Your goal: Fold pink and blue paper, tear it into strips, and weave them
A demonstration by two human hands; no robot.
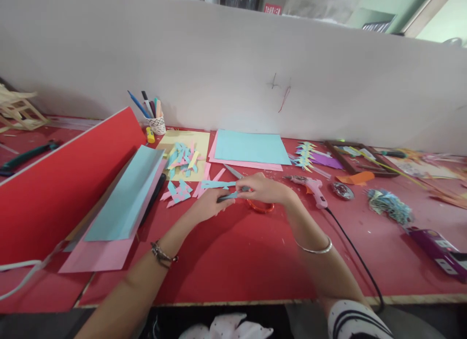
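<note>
My left hand [209,205] and my right hand [263,188] meet over the middle of the red table, fingers closed. In the left fingers is a slim dark tool [222,199] with light-blue paper against it; its kind is unclear. A light-blue paper strip [217,184] runs leftward from the right fingertips, which partly hide a small dark part. Scissors [260,207] with red-orange handles lie under and behind my right hand, their blades pointing away to the left. Pink paper strips [204,183] and woven pink-and-blue paper pieces [179,192] lie just beyond my left hand.
Cut paper bits [184,159] lie on a yellow sheet, beside blue sheets [251,147]. A pink glue gun [310,186] with a black cord lies right. Left are a leaning red board [73,183], folded papers [124,198] and a pen cup [156,123]. A purple device [438,251] sits far right.
</note>
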